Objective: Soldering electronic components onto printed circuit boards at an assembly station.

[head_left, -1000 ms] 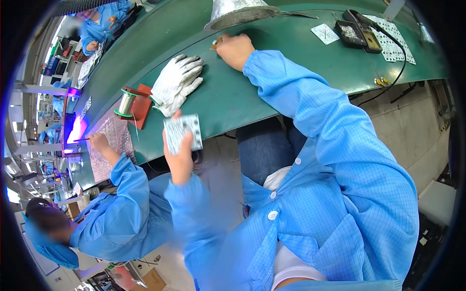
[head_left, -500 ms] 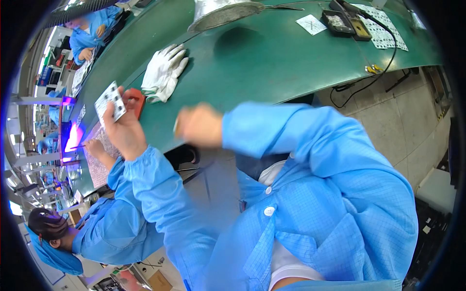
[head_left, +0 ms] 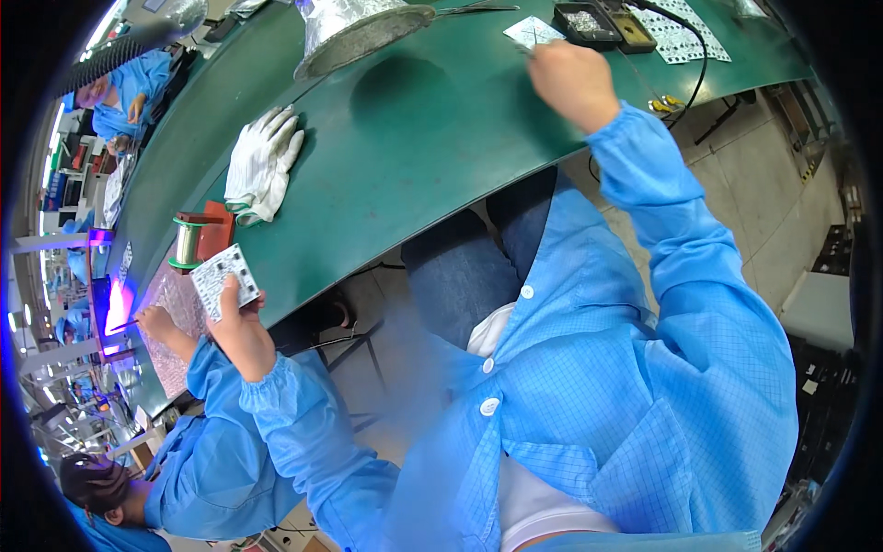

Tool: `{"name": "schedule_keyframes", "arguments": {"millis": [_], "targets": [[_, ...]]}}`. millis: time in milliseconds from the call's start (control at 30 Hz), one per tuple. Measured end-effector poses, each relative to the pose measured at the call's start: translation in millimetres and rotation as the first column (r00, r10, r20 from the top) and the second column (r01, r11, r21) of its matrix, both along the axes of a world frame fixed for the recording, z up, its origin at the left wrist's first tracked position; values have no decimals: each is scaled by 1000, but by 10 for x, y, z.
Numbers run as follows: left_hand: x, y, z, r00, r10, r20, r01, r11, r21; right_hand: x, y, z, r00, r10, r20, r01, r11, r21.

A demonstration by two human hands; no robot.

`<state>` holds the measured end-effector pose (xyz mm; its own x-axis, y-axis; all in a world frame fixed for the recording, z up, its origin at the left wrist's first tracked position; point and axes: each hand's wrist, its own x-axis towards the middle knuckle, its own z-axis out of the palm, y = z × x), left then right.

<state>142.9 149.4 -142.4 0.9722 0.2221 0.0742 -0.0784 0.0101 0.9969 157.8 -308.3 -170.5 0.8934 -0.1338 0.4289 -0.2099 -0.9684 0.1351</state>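
My left hand point(head_left: 243, 339) is closed on a small white circuit board point(head_left: 225, 281) with dark parts on its face, thumb across the lower edge. My right hand point(head_left: 575, 85) reaches over the far right of the green table point(head_left: 414, 156). Its fingers are closed beside a white square card or board point(head_left: 533, 33) with dark lines on it. What they hold, if anything, is hidden. Just beyond the card lies a dark tray of small light pieces point(head_left: 589, 24).
White gloves point(head_left: 264, 166) and a wire spool point(head_left: 187, 244) on a red holder point(head_left: 214, 230) lie on the left. A silvery funnel-shaped hood point(head_left: 359, 32) hangs at the far middle. White part-dotted sheets point(head_left: 685, 32) and a black cable point(head_left: 705, 64) lie right. A co-worker point(head_left: 221, 460) sits close left.
My right hand has swung from the middle out to the far right, by the white card. My left hand has come nearer, turning the board's face up. The view has shifted.
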Motion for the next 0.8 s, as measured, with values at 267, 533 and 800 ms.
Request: {"name": "schedule_keyframes", "arguments": {"millis": [267,533,800], "targets": [[58,-362,6,994,-75,-86,77,997,25,-372,1785,-223,599,769,223,-800,588,119],[103,-229,115,995,-57,-85,63,996,66,18,1492,-71,643,685,343,-756,641,135],[496,-448,13,989,-57,-134,66,995,69,699,343,-118,975,216,55,-217,976,19]]}}
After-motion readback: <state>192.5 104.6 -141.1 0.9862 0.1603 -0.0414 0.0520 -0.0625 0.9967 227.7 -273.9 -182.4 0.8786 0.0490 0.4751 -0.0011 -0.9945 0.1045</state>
